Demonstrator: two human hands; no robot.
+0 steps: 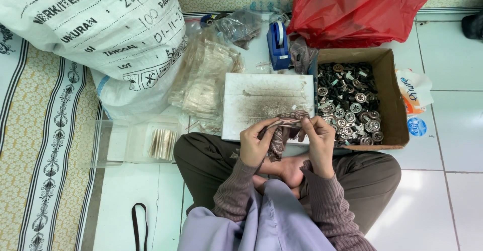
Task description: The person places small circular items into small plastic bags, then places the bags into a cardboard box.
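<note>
Brown cloth [282, 130] held between both hands.

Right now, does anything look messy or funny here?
The white board in front of the hands is smudged with dark grime across its middle. The clear bags beside it lie in a loose heap. Nothing looks spilled or broken.

Patterned brown cloth [282, 130] is hanging soft and matt; the box [390, 100] is looking like rough cardboard, its parts [349, 105] perhaps shiny metal; the red bag [359, 7] is gleaming glossy plastic.
</note>
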